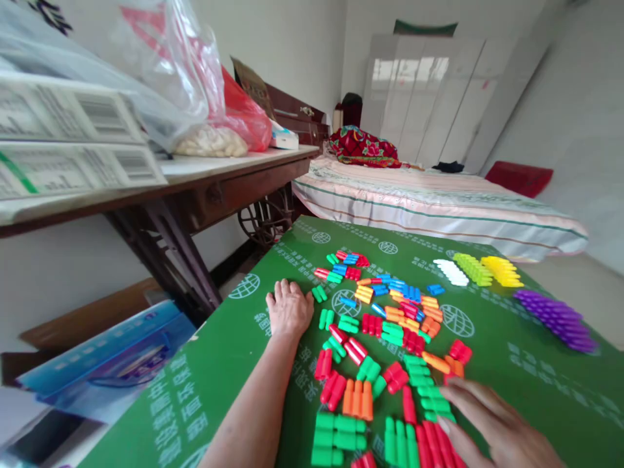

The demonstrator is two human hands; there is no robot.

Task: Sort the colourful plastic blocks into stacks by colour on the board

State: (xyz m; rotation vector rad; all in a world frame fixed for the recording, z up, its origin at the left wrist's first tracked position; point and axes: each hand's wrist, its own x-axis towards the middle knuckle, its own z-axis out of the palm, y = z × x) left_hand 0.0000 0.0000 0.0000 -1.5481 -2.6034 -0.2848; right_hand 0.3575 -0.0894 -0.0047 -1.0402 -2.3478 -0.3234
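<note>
A scatter of small plastic bullet-shaped blocks in red, green, orange and blue covers the middle of a green printed board. My left hand rests knuckles-up on the board at the left edge of the scatter, fingers curled under, nearest a green block pair. My right hand lies at the lower right with fingers stretched out over red and green blocks, holding nothing. Sorted rows sit at the far right: white, lime, yellow and purple.
A dark wooden table with boxes and plastic bags stands at the left. A bed with a striped cover and a red floral bundle lies behind the board. White wardrobes stand at the back wall. A blue box lies lower left.
</note>
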